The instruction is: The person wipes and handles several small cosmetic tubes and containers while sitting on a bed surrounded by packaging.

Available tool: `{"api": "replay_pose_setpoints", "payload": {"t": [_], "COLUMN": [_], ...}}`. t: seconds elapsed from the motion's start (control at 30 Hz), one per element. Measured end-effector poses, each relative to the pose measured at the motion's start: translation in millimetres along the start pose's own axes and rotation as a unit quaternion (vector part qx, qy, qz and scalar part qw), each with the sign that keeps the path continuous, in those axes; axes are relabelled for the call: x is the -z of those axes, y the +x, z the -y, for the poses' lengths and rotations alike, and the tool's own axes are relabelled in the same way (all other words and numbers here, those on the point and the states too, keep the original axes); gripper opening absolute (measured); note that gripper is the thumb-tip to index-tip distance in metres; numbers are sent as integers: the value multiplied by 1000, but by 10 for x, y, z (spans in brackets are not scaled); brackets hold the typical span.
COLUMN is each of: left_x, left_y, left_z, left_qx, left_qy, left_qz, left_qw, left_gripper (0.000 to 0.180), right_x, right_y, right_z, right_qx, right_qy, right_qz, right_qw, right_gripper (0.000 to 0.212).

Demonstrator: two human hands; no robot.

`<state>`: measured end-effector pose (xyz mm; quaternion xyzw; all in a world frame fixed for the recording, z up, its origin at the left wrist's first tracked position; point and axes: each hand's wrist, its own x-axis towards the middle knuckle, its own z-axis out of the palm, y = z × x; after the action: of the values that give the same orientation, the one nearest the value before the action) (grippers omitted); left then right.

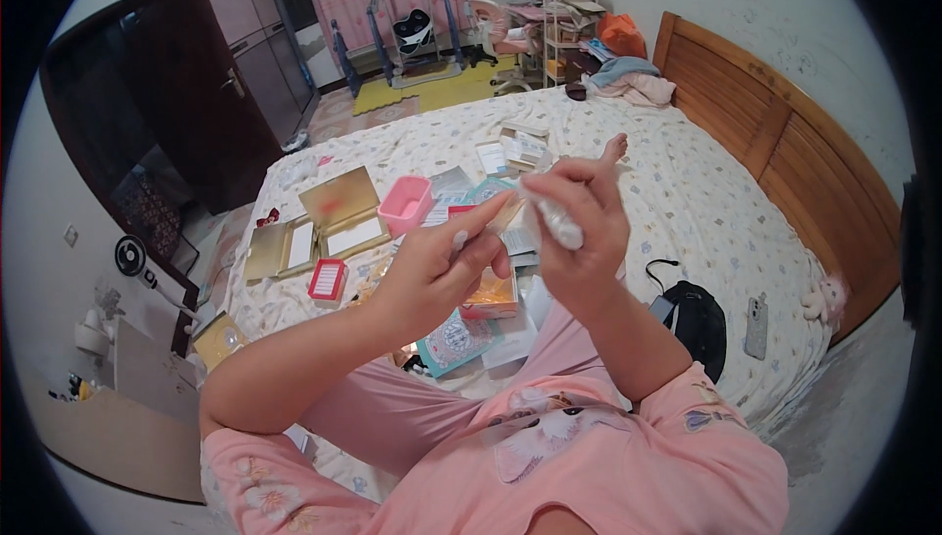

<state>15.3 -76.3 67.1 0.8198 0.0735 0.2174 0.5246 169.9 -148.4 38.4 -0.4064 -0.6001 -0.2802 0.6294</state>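
Note:
Both of my hands are raised close together above the bed (677,182). My right hand (594,231) is closed around a small white tube-like thing (561,225), partly covered by my fingers. My left hand (437,265) points toward it, with the index finger stretched out and the thumb and other fingers curled in. A small white spot shows at the curled fingers; whether it is a nail or a held piece is unclear. Below the hands lie an open box with orange contents (491,297) and a teal patterned packet (459,341).
Ahead on the left are an open gold case (339,199), a pink container (405,205) and a red-and-white box (327,282). Papers and small boxes (525,150) lie farther off. To the right are a black bag (695,324), a phone (756,327) and a plush toy (824,299) by the wooden headboard (765,93).

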Motion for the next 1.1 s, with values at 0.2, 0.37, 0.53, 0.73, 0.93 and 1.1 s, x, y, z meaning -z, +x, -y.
{"api": "replay_pose_setpoints", "payload": {"t": [0.2, 0.37, 0.53, 0.73, 0.93, 1.1], "left_x": [20, -5, -7, -1, -24, -9], "left_y": [13, 11, -12, 5, 7, -14], "left_z": [34, -25, -6, 16, 18, 23], "left_qx": [11, 20, 9, 35, 10, 20], "left_qy": [-51, -33, -29, -61, -25, -26], "left_qz": [0, 20, 7, 3, 23, 11], "left_qw": [999, 999, 999, 998, 999, 999], "left_gripper": [40, 40, 39, 39, 40, 40], "right_x": [-48, 70, 41, 49, 107, 59], "right_y": [-122, 78, -30, -33, 18, -67], "right_z": [108, -69, 17, 38, -30, 88], "right_qx": [38, -6, 17, 28, -1, 22], "right_qy": [31, -21, 4, 10, -1, 54], "right_qz": [44, -29, 22, 43, 7, 63], "right_qw": [998, 999, 1000, 999, 1000, 996], "right_gripper": [40, 38, 34, 36, 33, 32]}}
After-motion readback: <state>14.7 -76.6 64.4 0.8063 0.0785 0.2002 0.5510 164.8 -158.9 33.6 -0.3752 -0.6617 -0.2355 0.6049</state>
